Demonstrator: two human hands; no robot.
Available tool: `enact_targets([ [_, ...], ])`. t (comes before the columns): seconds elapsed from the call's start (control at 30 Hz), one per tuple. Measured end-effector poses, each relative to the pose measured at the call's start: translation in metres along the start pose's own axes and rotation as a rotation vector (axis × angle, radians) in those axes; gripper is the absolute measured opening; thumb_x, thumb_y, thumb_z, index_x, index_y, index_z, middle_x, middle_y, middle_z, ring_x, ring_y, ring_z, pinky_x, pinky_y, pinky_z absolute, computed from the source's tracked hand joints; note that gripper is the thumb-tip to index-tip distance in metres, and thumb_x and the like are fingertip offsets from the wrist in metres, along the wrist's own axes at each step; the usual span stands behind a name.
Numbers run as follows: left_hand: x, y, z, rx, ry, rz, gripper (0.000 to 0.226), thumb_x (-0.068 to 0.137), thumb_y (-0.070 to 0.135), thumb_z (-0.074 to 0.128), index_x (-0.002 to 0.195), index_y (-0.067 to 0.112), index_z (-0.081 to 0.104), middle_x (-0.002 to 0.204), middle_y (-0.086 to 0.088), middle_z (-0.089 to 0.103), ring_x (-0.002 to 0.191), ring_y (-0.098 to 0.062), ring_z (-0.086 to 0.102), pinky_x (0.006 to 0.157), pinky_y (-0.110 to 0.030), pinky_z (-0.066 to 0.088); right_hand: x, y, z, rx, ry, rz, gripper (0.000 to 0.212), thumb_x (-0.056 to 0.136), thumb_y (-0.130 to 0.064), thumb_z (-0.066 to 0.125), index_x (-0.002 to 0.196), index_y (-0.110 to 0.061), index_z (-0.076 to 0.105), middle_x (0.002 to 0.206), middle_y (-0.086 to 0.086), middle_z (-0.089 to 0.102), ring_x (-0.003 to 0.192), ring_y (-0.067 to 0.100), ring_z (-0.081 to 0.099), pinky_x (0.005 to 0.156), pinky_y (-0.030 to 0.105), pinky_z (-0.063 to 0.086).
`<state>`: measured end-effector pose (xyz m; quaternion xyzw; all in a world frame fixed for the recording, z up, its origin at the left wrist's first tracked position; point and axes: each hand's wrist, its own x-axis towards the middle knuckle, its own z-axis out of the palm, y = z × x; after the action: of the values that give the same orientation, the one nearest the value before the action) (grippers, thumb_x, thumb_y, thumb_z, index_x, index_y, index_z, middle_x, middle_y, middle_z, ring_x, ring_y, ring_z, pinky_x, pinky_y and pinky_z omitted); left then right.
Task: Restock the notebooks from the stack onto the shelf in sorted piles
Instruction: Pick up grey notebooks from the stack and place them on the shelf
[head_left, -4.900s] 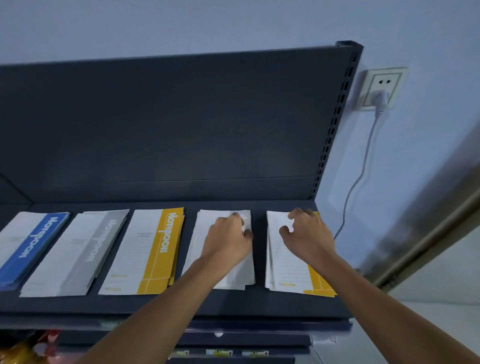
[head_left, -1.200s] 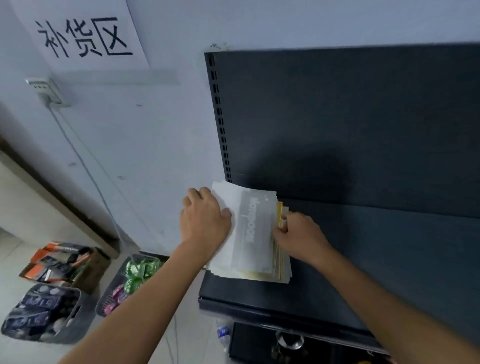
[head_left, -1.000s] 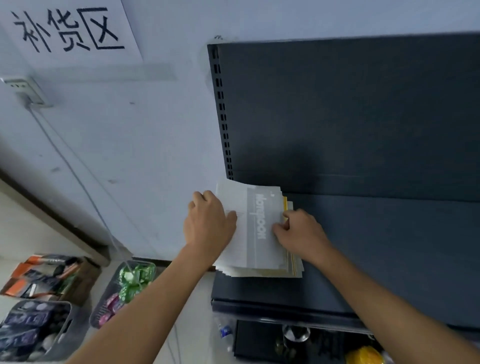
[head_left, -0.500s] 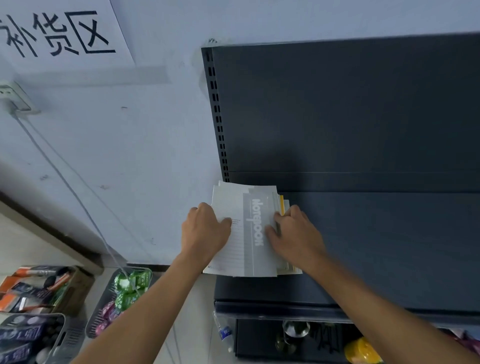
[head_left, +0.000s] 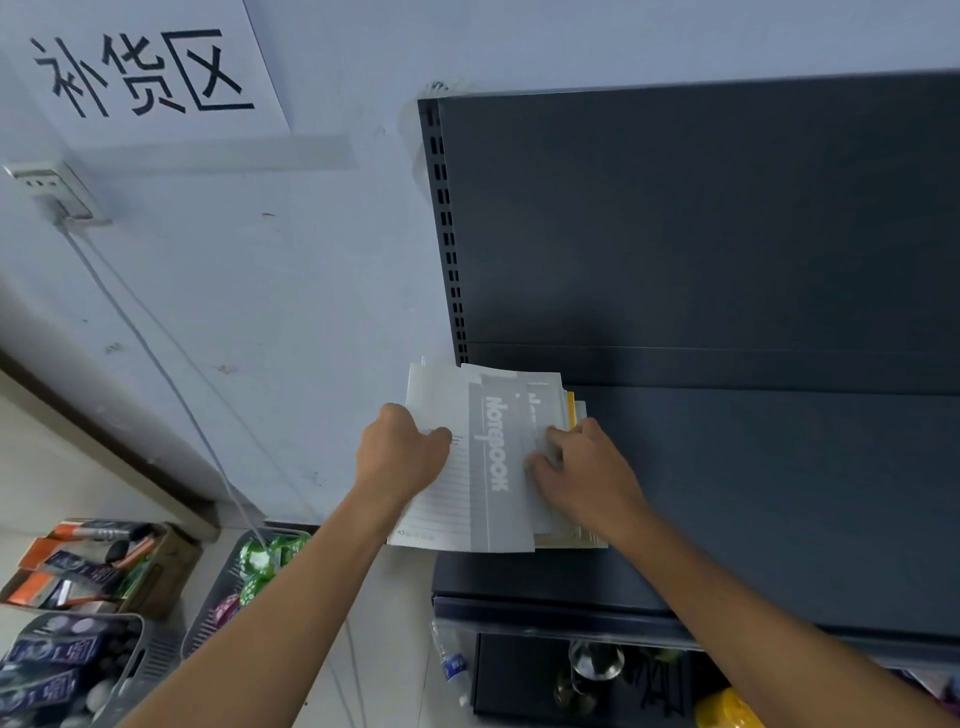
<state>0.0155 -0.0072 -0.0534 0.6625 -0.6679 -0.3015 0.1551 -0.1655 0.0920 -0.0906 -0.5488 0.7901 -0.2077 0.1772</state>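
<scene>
A stack of notebooks (head_left: 566, 415) lies at the left end of the dark shelf (head_left: 779, 493), with yellow edges showing on its right side. The top grey-and-white notebook (head_left: 493, 467) is slid to the left and overhangs the shelf's left edge. My left hand (head_left: 400, 452) grips this top notebook at its left edge, thumb on the cover. My right hand (head_left: 582, 467) rests on the stack's right part, fingers spread on the notebook below the top one.
The shelf's dark back panel (head_left: 701, 218) rises behind. Baskets and a box of goods (head_left: 93, 623) stand on the floor at lower left. A wall socket with cable (head_left: 52, 192) and a paper sign (head_left: 140, 73) are on the wall. Bottles (head_left: 592, 670) sit on a lower shelf.
The view turned from the sorted piles to the stack at the shelf's left end. Over the last second my left hand has drawn the top grey notebook leftwards off the stack.
</scene>
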Motion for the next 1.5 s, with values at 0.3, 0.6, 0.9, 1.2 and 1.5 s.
enact_targets([
  [0.3, 0.002, -0.003, -0.004, -0.085, -0.092, -0.026, 0.017, 0.088, 0.025, 0.063, 0.094, 0.009, 0.065, 0.083, 0.000, 0.067, 0.073, -0.017, 0.063, 0.053, -0.027, 0.042, 0.002, 0.000, -0.003, 0.241, -0.004, 0.090, 0.029, 0.093, -0.025, 0.059, 0.119, -0.014, 0.066, 0.115, 0.005, 0.054, 0.101, 0.014, 0.051, 0.079, 0.028, 0.041],
  [0.6, -0.004, 0.006, 0.005, 0.005, 0.017, 0.003, 0.022, 0.093, 0.023, 0.058, 0.087, 0.006, 0.045, 0.073, 0.001, 0.048, 0.058, -0.013, 0.044, 0.047, -0.026, 0.031, 0.004, -0.005, -0.001, 0.158, 0.009, 0.185, 0.028, 0.094, -0.025, 0.058, 0.072, -0.011, 0.046, 0.105, 0.009, 0.044, 0.084, 0.024, 0.052, 0.059, 0.028, 0.037],
  [0.9, -0.003, 0.007, 0.001, 0.040, 0.060, 0.046, 0.026, 0.089, 0.025, 0.063, 0.092, 0.006, 0.047, 0.073, 0.000, 0.053, 0.059, -0.014, 0.048, 0.046, -0.026, 0.031, -0.003, -0.012, -0.002, 0.130, -0.019, 0.043, 0.033, 0.092, -0.024, 0.058, 0.063, -0.017, 0.043, 0.099, 0.008, 0.051, 0.088, 0.019, 0.053, 0.060, 0.028, 0.039],
  [1.2, 0.000, 0.002, -0.011, 0.097, 0.044, 0.080, 0.024, 0.088, 0.019, 0.058, 0.073, 0.008, 0.042, 0.067, -0.002, 0.045, 0.056, -0.018, 0.038, 0.048, -0.026, 0.030, -0.001, -0.012, -0.002, 0.081, -0.022, 0.057, 0.031, 0.094, -0.025, 0.055, 0.066, -0.017, 0.047, 0.091, 0.003, 0.050, 0.066, 0.015, 0.050, 0.055, 0.027, 0.038],
  [1.5, 0.003, -0.006, -0.017, 0.127, 0.114, 0.186, 0.018, 0.090, 0.008, 0.050, 0.077, 0.011, 0.038, 0.066, -0.005, 0.043, 0.054, -0.017, 0.034, 0.044, -0.028, 0.029, 0.000, -0.016, 0.000, 0.027, 0.036, 0.073, 0.026, 0.095, -0.028, 0.054, 0.078, -0.012, 0.064, 0.085, -0.001, 0.057, 0.068, 0.012, 0.057, 0.059, 0.032, 0.052],
])
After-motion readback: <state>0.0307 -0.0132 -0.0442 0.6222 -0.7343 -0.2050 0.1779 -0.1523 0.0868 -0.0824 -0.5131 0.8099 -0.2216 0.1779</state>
